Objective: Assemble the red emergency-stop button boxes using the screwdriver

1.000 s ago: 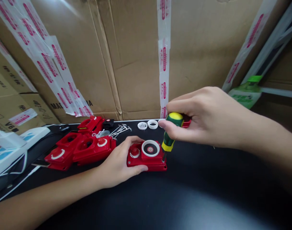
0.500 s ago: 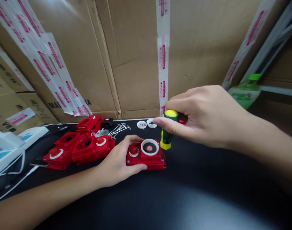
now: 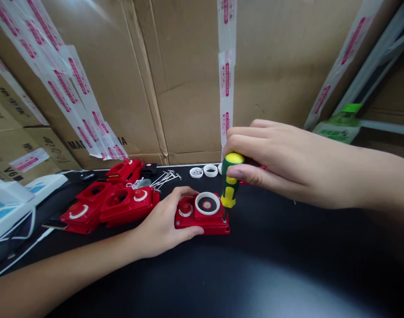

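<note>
Under R hand (image 3: 288,163): screwdriver (image 3: 230,191) top, part-hidden

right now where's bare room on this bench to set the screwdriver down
Bare: the black tabletop in front of the red box gripped by the left hand, and the stretch beneath the right hand holding the screwdriver. Crowded: back left, where the red housings, long screws, white rings and power strip sit close together.

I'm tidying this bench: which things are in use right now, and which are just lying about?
In use: red switch box steadied by left hand; green-yellow screwdriver gripped by right hand.
Lying about: other red boxes, long screws, white rings, green bottle.
</note>
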Motion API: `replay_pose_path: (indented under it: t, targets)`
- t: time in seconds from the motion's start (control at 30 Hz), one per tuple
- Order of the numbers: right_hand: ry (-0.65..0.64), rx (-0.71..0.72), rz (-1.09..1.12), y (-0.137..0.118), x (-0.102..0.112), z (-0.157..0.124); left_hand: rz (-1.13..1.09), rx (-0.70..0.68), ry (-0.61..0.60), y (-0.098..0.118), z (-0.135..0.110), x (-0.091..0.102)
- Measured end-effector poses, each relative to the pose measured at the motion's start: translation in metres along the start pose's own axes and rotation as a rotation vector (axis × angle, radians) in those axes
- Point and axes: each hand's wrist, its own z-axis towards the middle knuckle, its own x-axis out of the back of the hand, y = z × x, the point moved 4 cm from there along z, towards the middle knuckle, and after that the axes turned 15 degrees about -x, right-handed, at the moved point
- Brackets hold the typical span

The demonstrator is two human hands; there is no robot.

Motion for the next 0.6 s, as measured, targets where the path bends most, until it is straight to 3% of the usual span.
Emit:
replay_pose_path:
  t: [0.27,0.37,0.6]
  targets:
    - [0.086,-0.238,-0.065,-0.012,-0.001,-0.003,0.007,-0.027,-0.002,-0.001,-0.001,0.000]
    - [0.096,-0.219,-0.047,-0.018,-0.001,-0.005,0.023,-0.043,-0.005,0.000,-0.001,0.000]
    - [-0.031,-0.129,0.106,-0.012,0.006,-0.013,0.020,-0.025,0.000,0.000,0.000,0.000]
